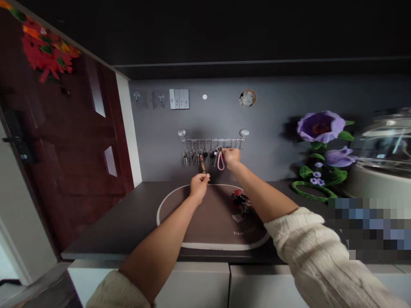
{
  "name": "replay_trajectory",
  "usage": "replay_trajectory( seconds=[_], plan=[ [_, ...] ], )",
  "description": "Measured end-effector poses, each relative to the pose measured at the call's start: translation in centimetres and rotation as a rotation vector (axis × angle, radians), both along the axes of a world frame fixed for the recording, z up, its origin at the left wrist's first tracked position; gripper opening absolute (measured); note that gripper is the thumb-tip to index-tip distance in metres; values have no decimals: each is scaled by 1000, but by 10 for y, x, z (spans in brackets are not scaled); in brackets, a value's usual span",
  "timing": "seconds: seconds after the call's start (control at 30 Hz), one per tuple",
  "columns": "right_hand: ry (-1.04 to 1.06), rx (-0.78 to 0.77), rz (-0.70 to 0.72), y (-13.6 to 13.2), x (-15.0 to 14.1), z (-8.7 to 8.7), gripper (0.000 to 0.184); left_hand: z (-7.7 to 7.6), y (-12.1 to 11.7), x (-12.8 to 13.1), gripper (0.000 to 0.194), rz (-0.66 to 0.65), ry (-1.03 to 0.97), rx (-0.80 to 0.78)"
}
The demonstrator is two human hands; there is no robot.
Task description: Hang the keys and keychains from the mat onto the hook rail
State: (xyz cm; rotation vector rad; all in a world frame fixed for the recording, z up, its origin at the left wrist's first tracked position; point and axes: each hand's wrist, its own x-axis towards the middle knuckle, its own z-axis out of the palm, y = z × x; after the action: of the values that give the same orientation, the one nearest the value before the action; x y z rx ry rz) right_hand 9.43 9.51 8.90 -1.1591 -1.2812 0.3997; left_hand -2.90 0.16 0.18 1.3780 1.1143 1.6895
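Note:
A clear hook rail (213, 140) is fixed to the grey wall, and several key bunches hang from it. My right hand (231, 157) is closed at the right part of the row, pinching a key ring that carries a pink loop strap (220, 162); the ring is right at a hook, and I cannot see whether it hangs on it. Lower and to the left, my left hand (199, 187) pinches the bottom end of a brown patterned key strap (203, 164), which reaches up to a ring of keys (198, 154) on the rail.
On the counter (128, 214) lies a brown mat (192, 222) with a pile of keys (241, 203) on its right side, partly behind my right forearm. Purple artificial flowers (321, 127) and a glass-topped appliance (385, 149) stand at right. An upper cabinet (224, 34) overhangs.

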Motion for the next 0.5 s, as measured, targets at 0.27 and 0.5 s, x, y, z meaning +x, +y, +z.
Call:
replay_trajectory(
  seconds=[0.27, 0.5],
  plan=[
    [138, -51, -86, 8, -4, -5, 16, 1, -1, 0, 22, 4, 0, 3],
    [83, -58, -34, 9, 0, -13, 20, 3, -2, 1, 20, -23, -1, -3]
  ],
)
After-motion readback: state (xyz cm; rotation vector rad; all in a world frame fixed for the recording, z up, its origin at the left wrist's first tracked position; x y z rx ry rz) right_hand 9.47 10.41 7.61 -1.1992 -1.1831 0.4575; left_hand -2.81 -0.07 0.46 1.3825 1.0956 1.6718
